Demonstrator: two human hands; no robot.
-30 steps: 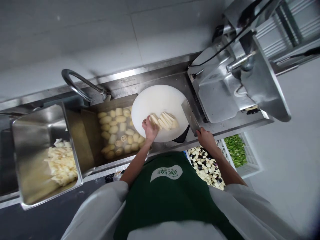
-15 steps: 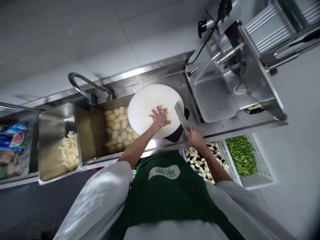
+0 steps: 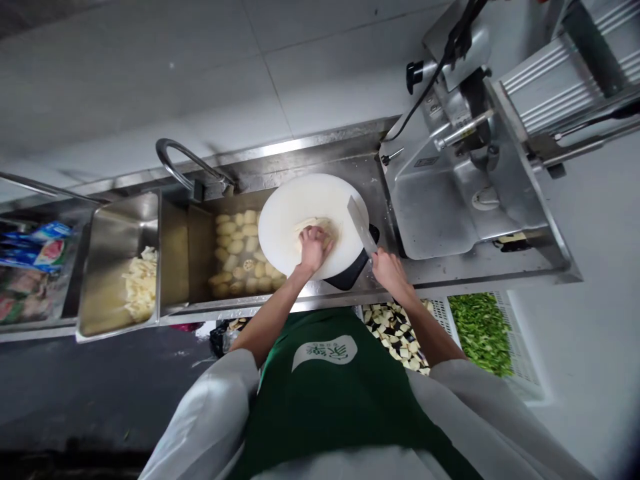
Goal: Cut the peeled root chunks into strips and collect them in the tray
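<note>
A round white cutting board [image 3: 295,200] lies over the right end of a sink. On it rests a pile of pale cut lotus root pieces [image 3: 320,227]. My left hand [image 3: 313,247] is curled over the near side of that pile, gripping the pieces. My right hand [image 3: 387,268] is closed round the handle of a cleaver [image 3: 361,225], whose blade stands over the board's right edge, just right of the pile.
The sink [image 3: 200,247] holds peeled lotus root chunks [image 3: 240,253] in water under a curved tap [image 3: 185,163]. A steel tray [image 3: 120,267] at left holds cut strips. A slicing machine [image 3: 465,173] stands at right. White crates of diced aubergine [image 3: 400,330] and chopped greens [image 3: 483,327] sit below.
My left hand moved from the pile's left end onto the pieces, spread flat, then curled round them. The cleaver came in from the board's right edge toward the pile.
</note>
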